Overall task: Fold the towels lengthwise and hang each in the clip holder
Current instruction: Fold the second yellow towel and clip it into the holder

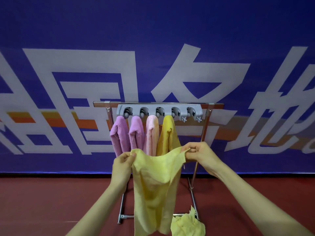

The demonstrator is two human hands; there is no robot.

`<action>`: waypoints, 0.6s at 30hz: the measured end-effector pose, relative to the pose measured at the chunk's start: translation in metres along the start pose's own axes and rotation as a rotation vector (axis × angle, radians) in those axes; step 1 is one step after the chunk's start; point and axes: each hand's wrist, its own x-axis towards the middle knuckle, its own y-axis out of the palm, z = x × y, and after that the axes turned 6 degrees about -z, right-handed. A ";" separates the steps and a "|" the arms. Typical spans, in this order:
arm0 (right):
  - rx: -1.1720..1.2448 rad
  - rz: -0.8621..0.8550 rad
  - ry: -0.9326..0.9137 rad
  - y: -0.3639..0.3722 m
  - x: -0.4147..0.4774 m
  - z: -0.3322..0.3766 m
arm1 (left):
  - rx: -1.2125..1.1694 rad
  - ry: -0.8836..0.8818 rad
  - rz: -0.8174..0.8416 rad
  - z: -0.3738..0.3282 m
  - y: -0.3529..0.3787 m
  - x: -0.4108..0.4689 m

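Left hand (123,163) pinches one top corner of the pale yellow towel (153,188) between thumb and fingers, cloth sagging across to the right hand (198,153), which pinches the other corner. Behind, the grey clip holder (159,110) carries four folded towels (144,135); its rightmost clip sits bare. Another yellow towel (187,224) lies crumpled on the floor.

Pale yellow towel (153,181) is showing thin matt cloth, slightly rough weave. Hanging towels (136,133) are looking fluffy terry. Clip holder (159,110) is showing grey matt plastic; rack frame (193,178) is gleaming polished metal.
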 end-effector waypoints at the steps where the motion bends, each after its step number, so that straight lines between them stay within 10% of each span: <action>1: 0.004 -0.018 -0.010 0.003 0.000 0.001 | -0.011 0.000 0.012 -0.002 0.002 -0.001; 18: -0.087 0.036 -0.241 0.051 0.007 0.029 | -0.203 -0.035 0.204 -0.031 0.017 -0.018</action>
